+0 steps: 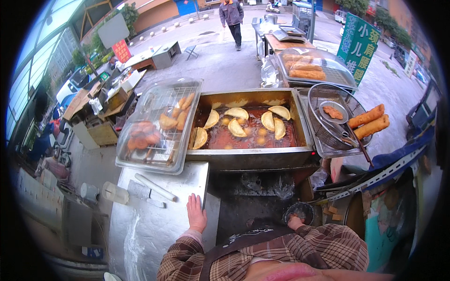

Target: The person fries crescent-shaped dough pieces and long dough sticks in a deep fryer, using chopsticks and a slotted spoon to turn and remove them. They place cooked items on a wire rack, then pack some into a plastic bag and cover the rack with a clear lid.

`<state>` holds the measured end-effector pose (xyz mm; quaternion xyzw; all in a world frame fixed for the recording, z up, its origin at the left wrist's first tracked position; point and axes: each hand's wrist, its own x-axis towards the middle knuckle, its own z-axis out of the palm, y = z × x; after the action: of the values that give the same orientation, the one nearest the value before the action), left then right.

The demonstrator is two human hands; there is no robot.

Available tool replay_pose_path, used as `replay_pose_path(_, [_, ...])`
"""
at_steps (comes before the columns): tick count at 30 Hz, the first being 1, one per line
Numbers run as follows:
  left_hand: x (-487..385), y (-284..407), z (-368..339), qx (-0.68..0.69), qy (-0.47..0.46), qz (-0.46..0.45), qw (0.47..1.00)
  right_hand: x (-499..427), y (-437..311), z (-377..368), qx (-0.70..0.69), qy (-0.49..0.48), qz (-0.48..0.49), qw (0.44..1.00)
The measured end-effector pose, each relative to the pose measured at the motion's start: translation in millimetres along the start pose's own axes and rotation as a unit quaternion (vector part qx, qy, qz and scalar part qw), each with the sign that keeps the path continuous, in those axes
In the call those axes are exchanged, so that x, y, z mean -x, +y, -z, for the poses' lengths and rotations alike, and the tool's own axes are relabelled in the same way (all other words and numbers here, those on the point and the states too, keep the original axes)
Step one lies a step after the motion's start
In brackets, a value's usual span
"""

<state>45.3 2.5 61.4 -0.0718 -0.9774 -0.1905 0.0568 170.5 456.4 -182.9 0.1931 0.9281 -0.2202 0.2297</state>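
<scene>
My left hand (197,215) rests flat on the edge of a floured metal worktop (161,232), holding nothing. A white rolling pin (156,188) and a broad-bladed cleaver (147,193) lie just left of its fingertips. My right hand (296,222) is low by my side at a dark round bin (309,210); its fingers are partly hidden, so its grip is unclear. Beyond both hands is a rectangular metal fryer (246,152) of reddish-brown oil. Several pale half-moon pasties (236,128) float in it, with small round pieces (261,141) among them.
Left of the fryer, a clear plastic cover (151,95) encloses fried food on a wire rack. On the right, a wire strainer basket (316,130) holds fried dough sticks (371,127) and tongs. Another covered tray (344,75) stands behind it. A person (232,17) is farther off.
</scene>
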Motion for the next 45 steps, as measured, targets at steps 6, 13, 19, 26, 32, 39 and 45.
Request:
replay_pose_path(6, [-3,4,3,0.014,0.021,-0.008,1.0,-30,4,-18,-0.086,-0.127,0.079,0.985])
replay_pose_path(13, [-8,2,8,0.037,0.0,0.032,0.999,-49,-131,13,-0.191,-0.266,0.055,0.943])
replay_pose_path(19, [-13,-1,12,0.042,-0.017,0.055,0.997,-61,-230,26,-0.294,-0.377,0.003,0.879])
replay_pose_path(26, [-11,-1,12,0.053,-0.005,0.053,0.997,-54,-221,25,-0.215,-0.481,-0.032,0.849])
replay_pose_path(32, [-9,-1,10,0.039,0.018,0.036,0.998,-50,-147,60,0.15,-0.307,0.1,0.934])
replay_pose_path(39, [-3,-8,-4,0.038,0.056,0.03,0.997,18,-117,78,-0.016,-0.329,0.177,0.927])
replay_pose_path(45, [-4,-23,-18,0.061,0.091,-0.036,0.993,44,-113,55,0.052,-0.129,0.169,0.976])
